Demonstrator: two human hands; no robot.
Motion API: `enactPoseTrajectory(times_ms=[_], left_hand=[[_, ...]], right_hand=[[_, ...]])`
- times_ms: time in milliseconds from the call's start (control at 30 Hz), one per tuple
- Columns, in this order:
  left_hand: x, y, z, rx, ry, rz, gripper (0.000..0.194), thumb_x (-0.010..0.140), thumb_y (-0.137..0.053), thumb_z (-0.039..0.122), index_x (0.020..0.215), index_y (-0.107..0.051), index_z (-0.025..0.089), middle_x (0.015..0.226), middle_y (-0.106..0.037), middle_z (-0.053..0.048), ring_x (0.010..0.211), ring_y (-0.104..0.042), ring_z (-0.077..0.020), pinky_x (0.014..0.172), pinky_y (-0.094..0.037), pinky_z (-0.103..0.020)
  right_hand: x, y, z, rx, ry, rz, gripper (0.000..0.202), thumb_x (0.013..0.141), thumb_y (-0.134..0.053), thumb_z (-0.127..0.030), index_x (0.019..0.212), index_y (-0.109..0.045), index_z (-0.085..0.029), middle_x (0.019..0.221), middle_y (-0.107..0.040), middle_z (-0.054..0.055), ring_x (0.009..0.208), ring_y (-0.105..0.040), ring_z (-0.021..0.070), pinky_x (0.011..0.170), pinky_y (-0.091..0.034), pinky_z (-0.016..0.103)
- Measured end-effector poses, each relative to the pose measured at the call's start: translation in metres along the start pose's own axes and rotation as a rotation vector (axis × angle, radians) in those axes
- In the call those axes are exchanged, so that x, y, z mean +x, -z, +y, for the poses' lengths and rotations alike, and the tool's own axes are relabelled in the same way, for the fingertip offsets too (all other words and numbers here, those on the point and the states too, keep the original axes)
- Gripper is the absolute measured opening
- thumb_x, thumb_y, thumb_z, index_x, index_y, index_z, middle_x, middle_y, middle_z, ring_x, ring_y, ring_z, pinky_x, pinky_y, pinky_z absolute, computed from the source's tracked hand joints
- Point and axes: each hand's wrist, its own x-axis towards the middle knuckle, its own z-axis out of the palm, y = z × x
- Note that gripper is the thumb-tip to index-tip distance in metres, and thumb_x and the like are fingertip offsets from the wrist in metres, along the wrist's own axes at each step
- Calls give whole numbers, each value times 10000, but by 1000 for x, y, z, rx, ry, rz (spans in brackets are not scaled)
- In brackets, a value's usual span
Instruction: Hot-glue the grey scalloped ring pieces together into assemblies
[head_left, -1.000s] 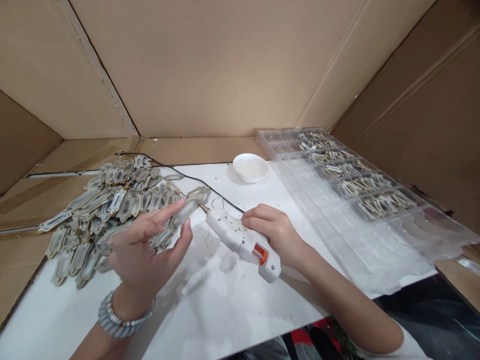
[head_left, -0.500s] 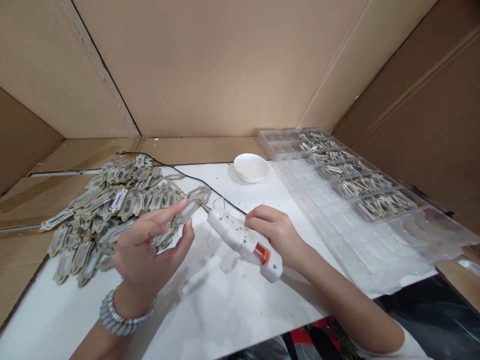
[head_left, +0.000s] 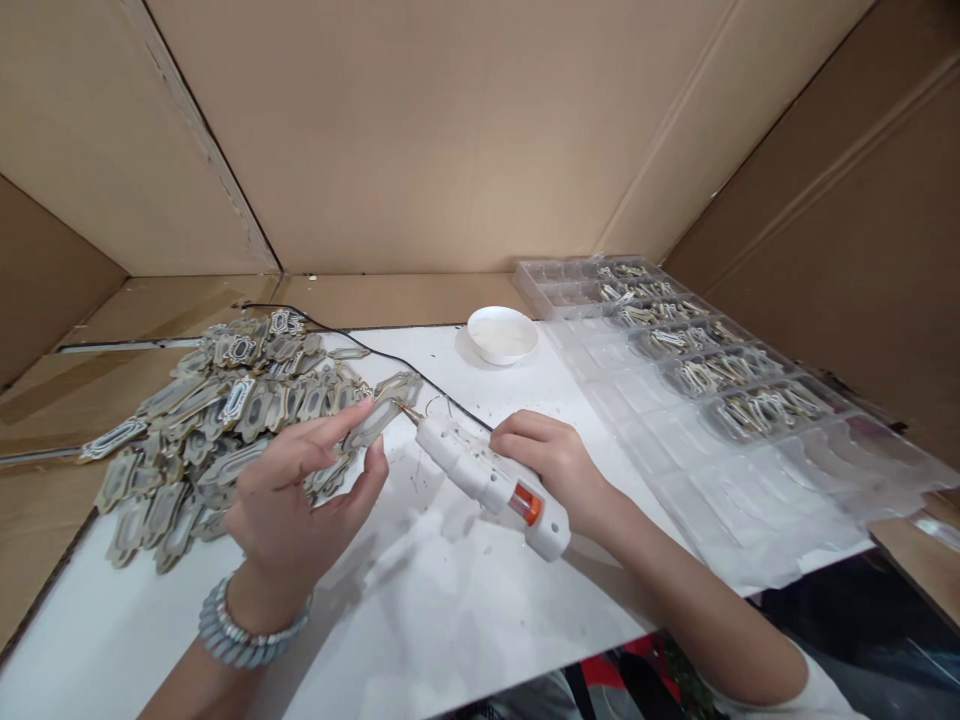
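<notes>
My left hand [head_left: 292,490], with a bracelet [head_left: 247,625] of grey beads on its wrist, pinches a flat, elongated translucent piece [head_left: 373,424] between thumb and index finger. In my right hand [head_left: 551,455] is a white corded mini drill [head_left: 480,475] with an orange switch. Its thin brass-coloured tip meets the far right end of the pinched piece; how deep it goes cannot be seen. Small crumbs cling to the drill's body. Beside and beyond my left hand lies a heap of similar flat pieces [head_left: 195,440], some with white patterned faces.
A white bowl [head_left: 503,340] stands beyond the drill. At right, a clear compartment tray [head_left: 622,385] holds several groups of small gold and white parts. The black cord [head_left: 405,362] crosses the white tabletop [head_left: 450,600]. Cardboard walls [head_left: 420,140] enclose the back and sides.
The drill's rear end has swung slightly to the right and up, while its tip stays at the piece. My left hand has hardly moved.
</notes>
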Motion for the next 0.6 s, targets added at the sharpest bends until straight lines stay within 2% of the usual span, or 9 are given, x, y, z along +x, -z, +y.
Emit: enactPoseTrajectory(times_ms=[167,367,500,600], left_hand=[[-1,2,1,-8,16,-3,207,784,-753,119,896,-643,253,832,-802,-13,673,-735,-187,491,-526,-284],[-1,1,0,34,16,7,216,790,-758,142,781,-573,254,817,-800,-41,650,-738,-200,448,-506,-297],[-2,2,-1,15,-24,34,253,757,-783,109,885,-623,256,858,-804,-14,689,-749,-197,474,-526,-289],[-4,4,-1,11,-40,-10,323,752,-775,80,992,-665,265,896,-803,-10,677,-738,-188,507,-543,-291]], right_hand=[[0,2,-1,40,-24,-16,172,898,-512,-149,758,-604,-186,750,-634,54,671,-600,164,601,-469,261],[-1,2,-1,86,-64,-16,169,910,-524,-175,765,-609,-189,761,-637,53,674,-601,163,603,-467,264],[0,4,-2,145,-80,-29,146,899,-548,-199,762,-596,-189,749,-613,40,661,-582,151,596,-447,253],[2,6,-2,174,-102,-43,129,832,-564,-190,705,-542,-195,697,-555,10,603,-528,128,546,-390,233]])
